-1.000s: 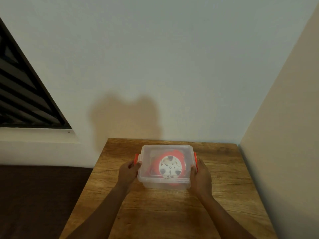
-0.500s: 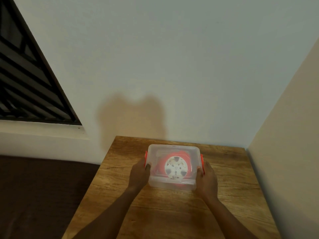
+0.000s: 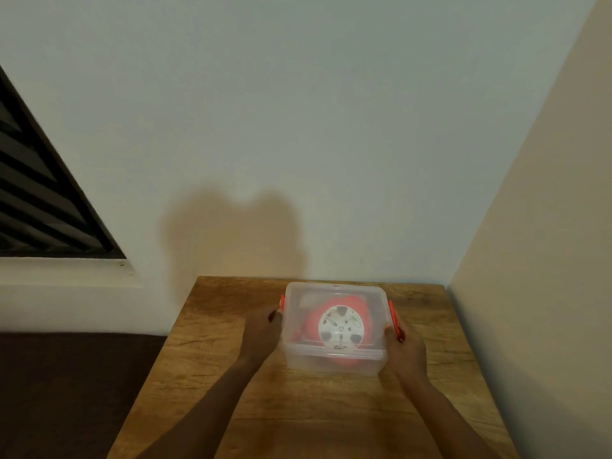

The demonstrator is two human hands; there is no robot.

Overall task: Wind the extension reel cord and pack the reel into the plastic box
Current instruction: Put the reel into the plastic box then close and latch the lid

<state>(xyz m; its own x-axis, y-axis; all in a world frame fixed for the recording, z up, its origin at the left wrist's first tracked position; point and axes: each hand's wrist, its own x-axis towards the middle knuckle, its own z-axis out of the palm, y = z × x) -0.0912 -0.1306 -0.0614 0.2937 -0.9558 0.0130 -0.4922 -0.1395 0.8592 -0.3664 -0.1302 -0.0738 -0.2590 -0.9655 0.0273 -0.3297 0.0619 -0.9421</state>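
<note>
Reel (image 3: 338,325) blurred behind clouded box lid (image 3: 334,293)

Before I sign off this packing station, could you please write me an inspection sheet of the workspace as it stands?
Surface: brown wood-grain table, set in a wall corner.
Job's things: clear plastic box with lid on; red round extension reel with white face lies inside it; orange side latches.
Clutter: nothing seen.
Grippers: left hand holds the box's left end; right hand holds its right end at the latch.
Cables: no loose cord seen outside the box.
Surroundings: pale wall, dark louvred window to the left, dark brown surface below it.
</note>
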